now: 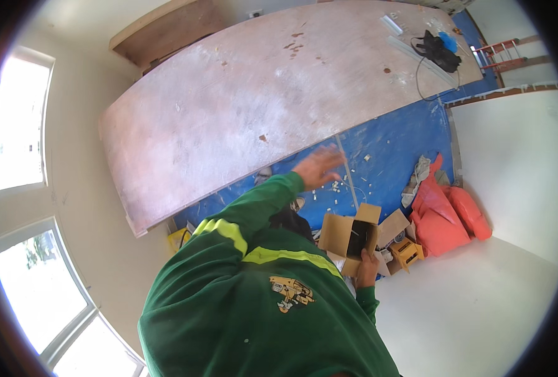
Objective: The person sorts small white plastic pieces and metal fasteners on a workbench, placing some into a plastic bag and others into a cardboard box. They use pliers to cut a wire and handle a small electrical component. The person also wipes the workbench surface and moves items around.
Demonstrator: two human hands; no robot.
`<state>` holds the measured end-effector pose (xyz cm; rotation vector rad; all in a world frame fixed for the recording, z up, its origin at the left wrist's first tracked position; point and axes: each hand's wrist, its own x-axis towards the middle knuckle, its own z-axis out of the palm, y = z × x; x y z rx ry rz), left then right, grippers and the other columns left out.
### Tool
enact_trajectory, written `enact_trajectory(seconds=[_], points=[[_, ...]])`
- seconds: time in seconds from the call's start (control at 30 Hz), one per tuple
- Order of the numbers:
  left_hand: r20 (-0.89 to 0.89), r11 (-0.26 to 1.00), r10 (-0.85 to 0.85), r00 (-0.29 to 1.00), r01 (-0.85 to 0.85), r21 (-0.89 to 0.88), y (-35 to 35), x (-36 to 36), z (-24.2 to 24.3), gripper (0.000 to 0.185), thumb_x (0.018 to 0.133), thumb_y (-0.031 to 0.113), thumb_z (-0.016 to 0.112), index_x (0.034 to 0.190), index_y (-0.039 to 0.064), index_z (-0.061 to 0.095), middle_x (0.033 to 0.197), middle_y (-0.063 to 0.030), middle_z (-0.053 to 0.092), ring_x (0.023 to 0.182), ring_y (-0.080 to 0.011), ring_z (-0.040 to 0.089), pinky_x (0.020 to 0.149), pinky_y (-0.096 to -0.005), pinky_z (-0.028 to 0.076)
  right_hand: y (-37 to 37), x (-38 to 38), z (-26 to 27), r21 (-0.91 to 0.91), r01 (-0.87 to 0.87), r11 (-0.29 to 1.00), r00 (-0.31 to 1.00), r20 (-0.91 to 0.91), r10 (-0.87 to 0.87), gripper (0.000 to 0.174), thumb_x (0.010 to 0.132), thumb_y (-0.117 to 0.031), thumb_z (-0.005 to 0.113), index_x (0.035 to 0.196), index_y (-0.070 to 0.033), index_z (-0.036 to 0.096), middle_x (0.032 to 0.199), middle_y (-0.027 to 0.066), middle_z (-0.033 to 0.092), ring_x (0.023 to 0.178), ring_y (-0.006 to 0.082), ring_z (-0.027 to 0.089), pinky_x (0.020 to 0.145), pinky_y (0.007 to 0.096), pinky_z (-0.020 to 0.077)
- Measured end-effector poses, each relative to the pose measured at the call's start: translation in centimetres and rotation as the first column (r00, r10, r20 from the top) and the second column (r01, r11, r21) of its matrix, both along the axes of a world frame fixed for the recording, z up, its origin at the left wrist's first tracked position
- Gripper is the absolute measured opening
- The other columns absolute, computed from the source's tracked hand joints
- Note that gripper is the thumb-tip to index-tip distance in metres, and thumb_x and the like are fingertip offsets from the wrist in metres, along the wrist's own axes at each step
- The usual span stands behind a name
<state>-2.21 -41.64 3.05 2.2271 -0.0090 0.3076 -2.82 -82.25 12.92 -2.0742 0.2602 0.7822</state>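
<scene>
My left hand (321,165) is a little blurred, its fingers spread and holding nothing, above the blue floor covering (387,136) near the long board's edge. My right hand (367,269) grips the near right wall of an open cardboard box (334,233), its flaps folded out. The box's inside looks dark, with a thin pale thing in it that I cannot make out. Right beside it stands another open cardboard box (392,226), holding a smaller orange-yellow box (407,253) and other items. Small white pieces (335,186) lie scattered on the floor covering below my left hand.
A large, dusty board surface (241,94) spans the area ahead. On its far right lie a black bag (439,54), a blue item (447,42) and pale strips (420,61). Red-pink bags (441,221) rest against the right wall. A red ladder (500,54) is farther off.
</scene>
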Motion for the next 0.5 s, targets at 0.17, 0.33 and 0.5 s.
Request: enact_trajectory(seconds=[0.17,0.33,0.5], points=[[0.02,0.483,0.863,0.505,-0.836,0.259,19.2,-9.6,-4.4,0.069,0.099,0.039,0.063,0.154,0.005,0.042,0.157,-0.0209,0.042,0.15,-0.039,0.032,0.124,-0.052,0.022,-1.1,-5.0,-0.4,-0.011,0.226,0.974,0.966,0.132,-0.223,0.032,0.097,-0.019,0.063,0.113,0.009,0.065,0.103,0.0134,0.07,0.09,0.024,0.067,0.082,0.035,0.0532],[-0.234,0.147,0.972,0.02,-0.828,0.541,33.5,-21.5,-6.4,0.091,0.101,0.062,0.045,0.161,-0.001,0.02,0.169,-0.0208,0.017,0.157,-0.0375,0.011,0.126,-0.0561,0.01,0.7,-9.1,0.4,0.054,0.423,0.904,0.906,-0.012,-0.423,0.037,0.097,-0.018,0.061,0.122,0.009,0.064,0.112,0.0157,0.068,0.1,0.0262,0.063,0.089,0.0382,0.0484],[-0.242,0.327,0.944,0.224,-0.737,0.591,34.6,-21.1,-7.3,0.092,0.101,0.062,0.044,0.161,-0.002,0.017,0.169,-0.0207,0.016,0.158,-0.0375,0.009,0.126,-0.0559,0.009,3.2,-11.3,2.3,-0.053,0.336,0.94,0.942,0.03,-0.334,0.035,0.097,-0.018,0.062,0.121,0.006,0.065,0.11,0.0136,0.069,0.096,0.0234,0.063,0.086,0.0377,0.0489]])
